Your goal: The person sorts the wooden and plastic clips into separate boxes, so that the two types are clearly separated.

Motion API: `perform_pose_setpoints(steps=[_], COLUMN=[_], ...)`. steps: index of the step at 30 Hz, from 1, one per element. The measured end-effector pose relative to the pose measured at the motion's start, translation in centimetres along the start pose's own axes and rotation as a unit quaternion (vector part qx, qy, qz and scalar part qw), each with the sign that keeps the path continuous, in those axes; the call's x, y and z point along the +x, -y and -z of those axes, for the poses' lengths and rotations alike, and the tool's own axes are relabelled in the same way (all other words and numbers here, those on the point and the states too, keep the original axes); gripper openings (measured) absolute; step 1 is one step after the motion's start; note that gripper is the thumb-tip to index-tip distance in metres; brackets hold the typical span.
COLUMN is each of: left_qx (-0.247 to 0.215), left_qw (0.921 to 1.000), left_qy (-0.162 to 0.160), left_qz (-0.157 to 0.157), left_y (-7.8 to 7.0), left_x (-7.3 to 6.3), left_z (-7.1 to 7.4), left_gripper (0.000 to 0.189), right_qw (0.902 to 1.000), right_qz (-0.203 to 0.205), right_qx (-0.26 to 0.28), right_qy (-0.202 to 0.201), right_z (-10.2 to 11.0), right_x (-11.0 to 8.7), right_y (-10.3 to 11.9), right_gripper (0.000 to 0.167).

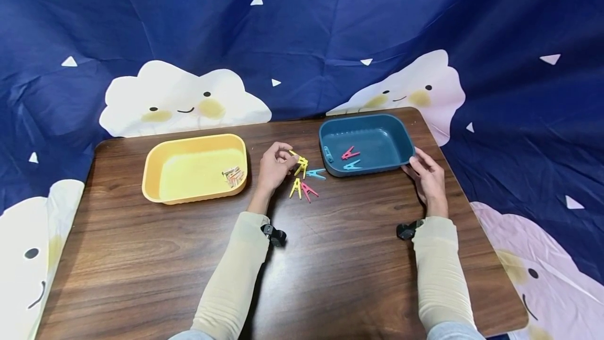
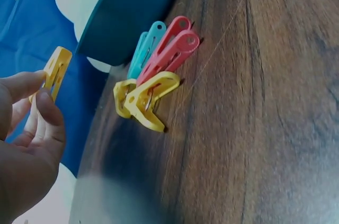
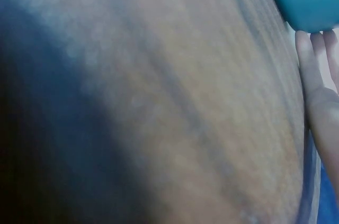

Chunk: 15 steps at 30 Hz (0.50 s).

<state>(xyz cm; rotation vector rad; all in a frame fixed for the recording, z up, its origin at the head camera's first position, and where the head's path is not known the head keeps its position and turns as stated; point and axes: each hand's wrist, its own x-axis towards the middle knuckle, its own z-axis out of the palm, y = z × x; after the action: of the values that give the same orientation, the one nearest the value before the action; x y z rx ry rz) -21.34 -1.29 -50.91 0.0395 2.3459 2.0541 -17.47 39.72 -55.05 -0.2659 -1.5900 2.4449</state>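
Note:
My left hand (image 1: 275, 166) pinches a yellow clothespin (image 2: 60, 65) between thumb and fingertips, raised above the table in the left wrist view. Just beyond it lie two other yellow clothespins (image 1: 295, 188), a light blue clothespin (image 1: 316, 174) and a red clothespin (image 1: 309, 191). At the right, my right hand (image 1: 430, 176) touches the near right corner of a dark blue bin (image 1: 377, 170). Its fingers look straight against the bin's outside in the right wrist view. Inside that bin are a red clothespin (image 1: 349, 153) and a light blue clothespin (image 1: 352, 165).
A yellow bin (image 1: 158, 164) stands left of my left hand, with several small clips (image 1: 233, 177) in its near right corner. Both bins sit toward the back of the brown wooden table (image 1: 330, 266). Behind hangs a dark blue cloth (image 1: 292, 30) with cloud prints.

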Motion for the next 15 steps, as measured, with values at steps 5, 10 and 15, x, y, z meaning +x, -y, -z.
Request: perform_pose_setpoints(steps=[5,10,15], left_qx=[0.004,0.000,0.003], left_qw=[1.0000,0.9999,0.9998], left_qy=[0.002,0.010,0.014], left_qz=[0.000,-0.005,-0.011], left_y=[-0.5,-0.8,-1.0], left_x=[0.0,0.2,0.5], left_z=[-0.5,-0.9,-1.2], left_gripper=[0.027,0.031,0.029], right_qw=[1.0000,1.0000,1.0000], right_qz=[-0.001,-0.003,-0.002], right_qx=[0.002,-0.003,0.000], right_qy=[-0.003,-0.008,-0.007], right_z=[0.0,-0.1,-0.2], right_x=[0.0,0.0,0.0], right_y=[0.0,0.0,0.0], right_gripper=[0.050,0.049,0.047])
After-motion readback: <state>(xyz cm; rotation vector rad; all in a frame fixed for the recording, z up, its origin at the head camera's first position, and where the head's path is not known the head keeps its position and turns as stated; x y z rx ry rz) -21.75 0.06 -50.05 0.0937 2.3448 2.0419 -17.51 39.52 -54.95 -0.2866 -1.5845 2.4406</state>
